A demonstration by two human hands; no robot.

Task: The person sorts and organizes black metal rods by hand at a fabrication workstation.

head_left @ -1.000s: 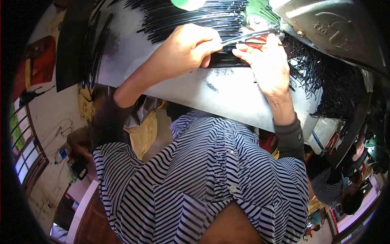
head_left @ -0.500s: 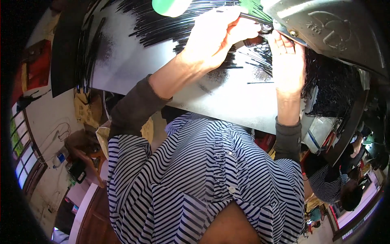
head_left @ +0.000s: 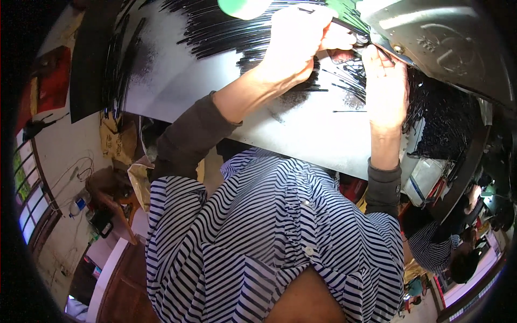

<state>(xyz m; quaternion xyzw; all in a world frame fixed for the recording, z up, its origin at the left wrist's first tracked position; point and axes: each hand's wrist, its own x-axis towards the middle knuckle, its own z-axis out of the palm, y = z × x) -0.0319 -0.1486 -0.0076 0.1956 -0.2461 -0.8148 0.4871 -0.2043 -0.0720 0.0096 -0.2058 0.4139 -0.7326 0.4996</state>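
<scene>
My left hand [head_left: 296, 40] is closed on a thin black strip [head_left: 347, 24], pinched beside the small metal working point of a grey machine [head_left: 447, 46]. On the other side of that point my right hand [head_left: 386, 89] has its fingers bent around the dark far end of the strip. Glare from the lamp washes out both hands, and the exact contact at the metal part cannot be made out. Many similar black strips [head_left: 226, 32] lie in a dense bundle beyond my left hand. A few shorter black pieces [head_left: 347, 83] are scattered between my hands.
The pale worktop [head_left: 183, 91] has dark smudges. A heap of short black pieces [head_left: 444, 118] lies to the right of my right wrist. A green lamp-like object [head_left: 245, 6] hangs at the top. Longer black strips [head_left: 121, 70] lie at the left; another person [head_left: 439, 247] sits at far right.
The whole view has shifted slightly, moving the table and machine a little rightward in the picture. Both hands keep their hold near the machine's metal part.
</scene>
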